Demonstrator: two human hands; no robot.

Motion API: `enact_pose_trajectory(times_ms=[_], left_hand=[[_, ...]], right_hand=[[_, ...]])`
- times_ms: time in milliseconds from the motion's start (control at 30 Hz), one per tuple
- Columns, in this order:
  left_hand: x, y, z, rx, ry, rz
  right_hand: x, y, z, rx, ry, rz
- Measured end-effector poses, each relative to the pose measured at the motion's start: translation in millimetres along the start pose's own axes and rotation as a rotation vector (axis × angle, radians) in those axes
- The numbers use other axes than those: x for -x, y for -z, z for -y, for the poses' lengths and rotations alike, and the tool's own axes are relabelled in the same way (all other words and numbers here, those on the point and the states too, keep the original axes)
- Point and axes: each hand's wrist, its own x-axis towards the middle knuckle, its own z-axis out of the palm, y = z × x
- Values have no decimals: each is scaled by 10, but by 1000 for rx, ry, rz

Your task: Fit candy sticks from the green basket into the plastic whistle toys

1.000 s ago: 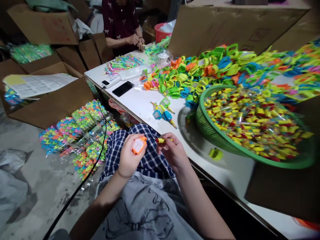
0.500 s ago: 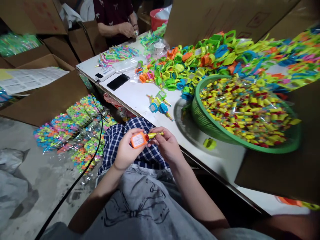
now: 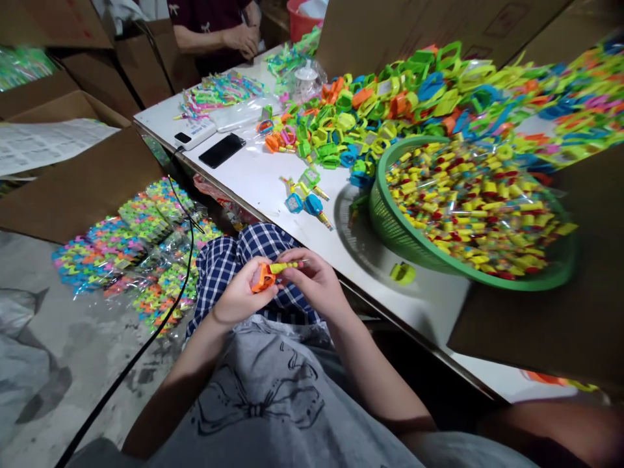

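My left hand is closed around an orange toy watch, which is tilted so its side shows. My right hand pinches a slim yellow tube with a red end. That tube lies against the top of the watch; whether the two are joined, I cannot tell. Both hands are above my lap, in front of the white table. On the table ahead of them is a small group of blue and green toy watches with striped tubes attached.
A green basket full of yellow and red wrapped tubes tilts on the table, near a yellow-green watch. Behind it spreads a pile of colourful toy watches. A phone and a black cable lie left. Another person's hands work at the far end.
The orange watch has turned in my left hand, so its white face no longer points up at me. The yellow tube has shifted left over the watch's top. My view has moved slightly.
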Motion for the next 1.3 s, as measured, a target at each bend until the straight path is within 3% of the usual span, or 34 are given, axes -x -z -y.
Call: enact_pose_trajectory(times_ms=[200, 733, 967, 1300], left_hand=[[27, -50, -146, 161, 80, -75], [-1, -106, -174, -123, 45, -113], [77, -128, -207, -291, -146, -251], [87, -166, -236, -450, -355, -287]], right_hand=[[-11, 41, 0, -175, -43, -8], [13, 103, -113, -110, 142, 48], [59, 12, -3, -98, 227, 78], [121, -110, 47, -82, 274, -27]])
